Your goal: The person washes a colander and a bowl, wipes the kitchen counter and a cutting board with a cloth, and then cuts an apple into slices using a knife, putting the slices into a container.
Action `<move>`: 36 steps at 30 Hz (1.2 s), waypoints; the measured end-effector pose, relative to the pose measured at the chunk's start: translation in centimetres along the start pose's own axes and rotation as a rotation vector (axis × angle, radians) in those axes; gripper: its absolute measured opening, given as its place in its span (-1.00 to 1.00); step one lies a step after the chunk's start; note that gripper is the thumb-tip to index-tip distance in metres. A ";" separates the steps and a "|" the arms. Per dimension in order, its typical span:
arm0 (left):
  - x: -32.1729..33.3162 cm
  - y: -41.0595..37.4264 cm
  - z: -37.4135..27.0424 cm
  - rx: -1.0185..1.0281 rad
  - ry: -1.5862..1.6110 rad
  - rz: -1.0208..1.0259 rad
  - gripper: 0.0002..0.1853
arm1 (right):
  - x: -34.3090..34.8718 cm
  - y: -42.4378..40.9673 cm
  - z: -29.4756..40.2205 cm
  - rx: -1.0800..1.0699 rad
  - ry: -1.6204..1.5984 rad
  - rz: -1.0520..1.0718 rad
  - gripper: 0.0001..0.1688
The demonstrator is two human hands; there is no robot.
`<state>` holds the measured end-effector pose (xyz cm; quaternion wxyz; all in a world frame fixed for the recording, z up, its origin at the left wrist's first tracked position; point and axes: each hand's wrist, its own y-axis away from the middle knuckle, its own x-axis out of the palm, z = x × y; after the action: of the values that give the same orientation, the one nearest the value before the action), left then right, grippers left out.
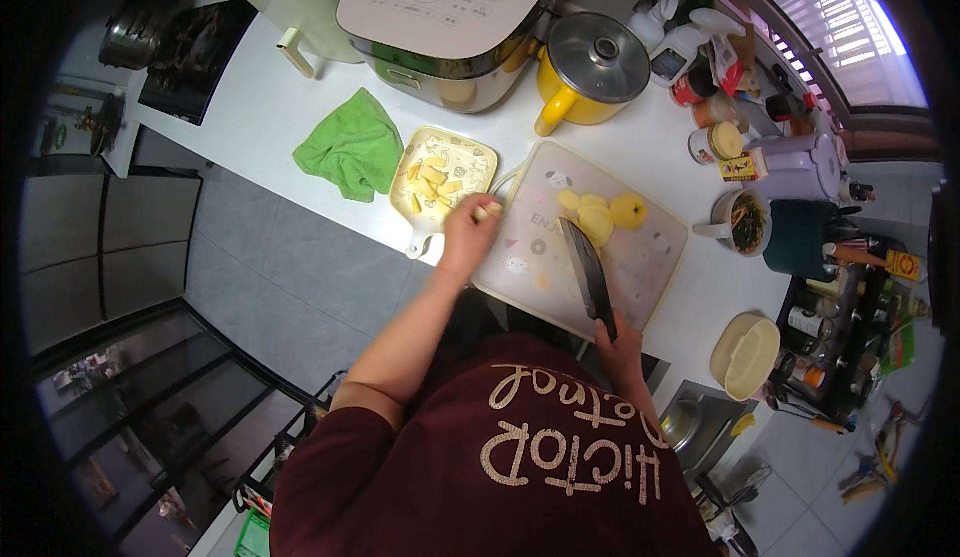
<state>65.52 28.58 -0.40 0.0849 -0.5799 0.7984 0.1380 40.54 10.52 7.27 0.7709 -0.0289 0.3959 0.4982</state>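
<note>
My left hand holds pale yellow pieces between its fingers, between a cream handled plate and a cutting board. Cut yellow pieces lie on that plate, which is printed with small drawings. In my right hand is the handle of a dark-bladed kitchen knife, its blade slanting over the board with the tip beside several yellow slices. A larger rounded yellow piece, possibly peeled potato, sits at the right of the slices.
Left of the plate lies a green cloth. Behind stand a rice cooker and a yellow saucepan with a glass lid. Jars, a handled bowl of food and a cream basin line the right side.
</note>
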 end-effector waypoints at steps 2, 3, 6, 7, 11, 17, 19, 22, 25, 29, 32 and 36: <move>-2.9 -1.3 -0.5 -0.024 -0.097 -0.027 -0.83 | 0.3 -0.1 -1.2 -0.044 0.047 -0.043 -0.71; -4.1 -1.8 -0.2 0.112 -0.174 -0.062 -0.82 | 0.2 -0.1 -1.0 -0.034 0.028 -0.028 -0.72; -6.3 -1.8 0.5 0.493 -0.577 -0.274 -0.84 | 0.0 -0.1 -0.3 -0.019 -0.015 -0.011 -0.72; -7.1 -1.9 0.7 0.543 -0.609 -0.324 -0.86 | 0.1 0.0 -0.2 -0.026 -0.022 -0.023 -0.73; -9.8 -2.5 2.3 -0.142 0.253 -0.224 -0.88 | -0.1 0.4 0.0 0.044 -0.018 0.004 -0.72; -4.4 -1.6 -6.3 -0.339 0.540 0.166 -0.86 | 0.4 1.8 -1.9 0.023 0.045 0.069 -0.68; -0.4 0.0 -9.2 -0.320 0.567 0.367 -0.92 | 0.8 2.7 -2.1 0.005 0.062 0.043 -0.70; 5.6 3.5 -13.7 -0.367 0.568 0.749 -0.90 | 1.5 4.7 -2.6 -0.002 -0.003 -0.061 -0.73; 10.2 6.9 -16.5 -0.383 0.383 1.119 -0.84 | 1.9 6.6 -2.6 0.087 -0.036 -0.054 -0.72; 15.2 12.2 -16.6 -0.156 0.193 1.556 -0.77 | 4.1 9.3 -3.2 0.142 -0.053 -0.059 -0.71; 18.8 15.9 -15.4 0.263 -0.066 1.800 -0.73 | 4.9 11.1 -3.5 0.201 -0.099 -0.079 -0.71; 22.7 18.6 -9.8 0.712 -0.052 1.658 -0.69 | 4.8 11.8 -3.2 0.247 -0.146 -0.118 -0.68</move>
<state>40.96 10.36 4.43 0.1507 0.2459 0.9535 -0.0875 30.28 18.65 6.16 0.8233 0.0791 0.3947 0.4003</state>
